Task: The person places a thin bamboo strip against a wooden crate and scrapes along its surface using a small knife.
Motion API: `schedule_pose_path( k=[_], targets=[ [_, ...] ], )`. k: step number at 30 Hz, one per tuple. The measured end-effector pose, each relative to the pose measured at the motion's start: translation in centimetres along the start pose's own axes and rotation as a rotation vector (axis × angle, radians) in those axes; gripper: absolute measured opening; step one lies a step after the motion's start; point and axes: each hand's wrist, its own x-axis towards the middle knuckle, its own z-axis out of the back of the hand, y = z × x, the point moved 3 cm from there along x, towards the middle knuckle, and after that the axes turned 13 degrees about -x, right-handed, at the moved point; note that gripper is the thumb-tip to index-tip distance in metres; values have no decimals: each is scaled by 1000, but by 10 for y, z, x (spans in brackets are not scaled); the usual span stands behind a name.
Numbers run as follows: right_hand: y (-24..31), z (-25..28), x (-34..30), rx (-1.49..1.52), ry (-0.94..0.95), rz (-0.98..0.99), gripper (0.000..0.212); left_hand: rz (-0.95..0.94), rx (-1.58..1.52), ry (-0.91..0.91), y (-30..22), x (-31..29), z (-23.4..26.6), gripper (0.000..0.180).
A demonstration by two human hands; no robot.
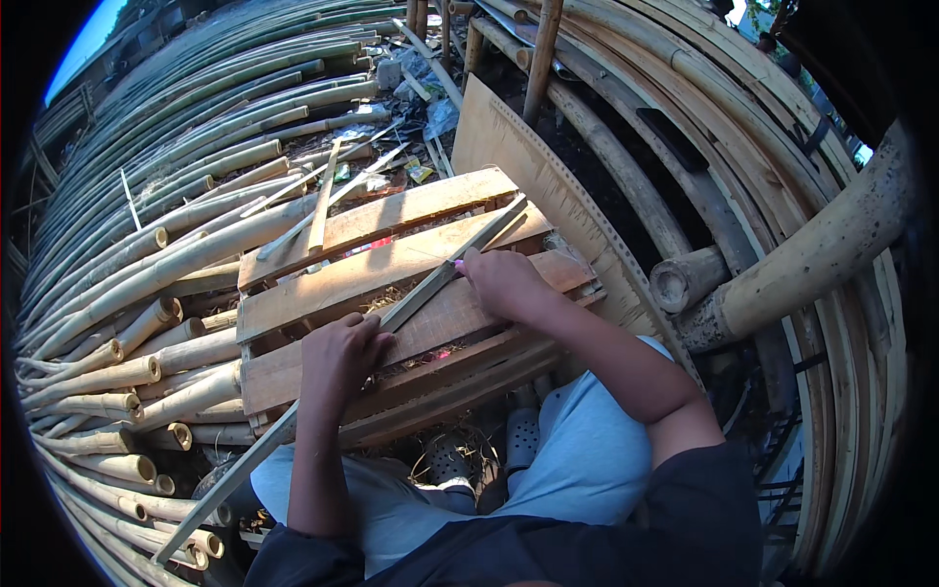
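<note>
A long, narrow, greyish strip (245, 460), bamboo or wood, lies slantwise across a slatted wooden crate (323, 289), from the lower left to the crate's far right corner. My left hand (337, 357) is closed around the strip near the crate's front left part. Farther up, my right hand (504, 284) rests at the strip with its fingers pinched on a small thin thing with a pink part (459, 265). Most of that thing is hidden by the fingers, so its kind does not show.
Many bamboo poles (215, 235) lie stacked at the left. A loose light slat (325, 201) rests on the crate's far side. A thin curved board (518, 147) leans behind the crate. At the right are long bundled strips (782, 186) and a thick bamboo pole (812, 249).
</note>
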Motion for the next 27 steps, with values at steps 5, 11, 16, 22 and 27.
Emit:
schedule_pose_path(
  k=[5,11,16,22,27],
  targets=[
    [1,10,5,-28,6,-47,33,38,-41,64,-4,13,-3,24],
    [0,13,-16,48,7,-112,34,165,-43,88,-19,38,-25,23],
    [-12,57,-66,48,44,-136,35,-5,-60,-15,-19,27,-33,20],
    [-30,51,-111,173,-112,-281,38,-39,-145,185,-28,13,-31,27],
    [-24,36,-129,243,-41,-304,36,-151,-330,95,-44,11,-30,22]
  ],
)
